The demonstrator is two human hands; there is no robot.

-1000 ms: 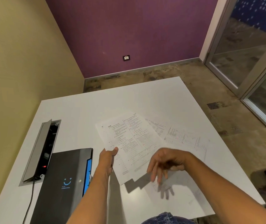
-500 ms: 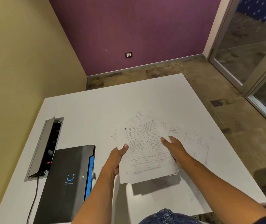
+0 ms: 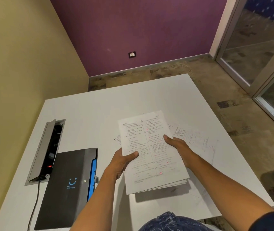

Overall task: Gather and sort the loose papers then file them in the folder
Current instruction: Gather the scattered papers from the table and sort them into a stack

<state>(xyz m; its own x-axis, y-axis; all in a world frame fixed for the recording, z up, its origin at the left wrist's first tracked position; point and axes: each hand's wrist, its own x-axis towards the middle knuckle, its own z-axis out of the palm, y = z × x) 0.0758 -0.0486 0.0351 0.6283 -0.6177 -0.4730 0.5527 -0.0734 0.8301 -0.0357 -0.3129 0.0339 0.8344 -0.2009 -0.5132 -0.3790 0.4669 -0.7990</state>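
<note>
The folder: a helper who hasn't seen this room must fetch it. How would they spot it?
On the white table, look at the near left corner beside the open grey cable hatch. The flat black folder lies there, marked by a blue smile logo and blue edge.

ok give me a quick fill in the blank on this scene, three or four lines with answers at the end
1. The stack of papers is held by ____ hands.
2. The dark folder lies on the table to the ____ of the left hand.
3. The right hand grips the stack's ____ edge.
4. More loose sheets lie on the ____.

Answers: both; left; right; table
</note>
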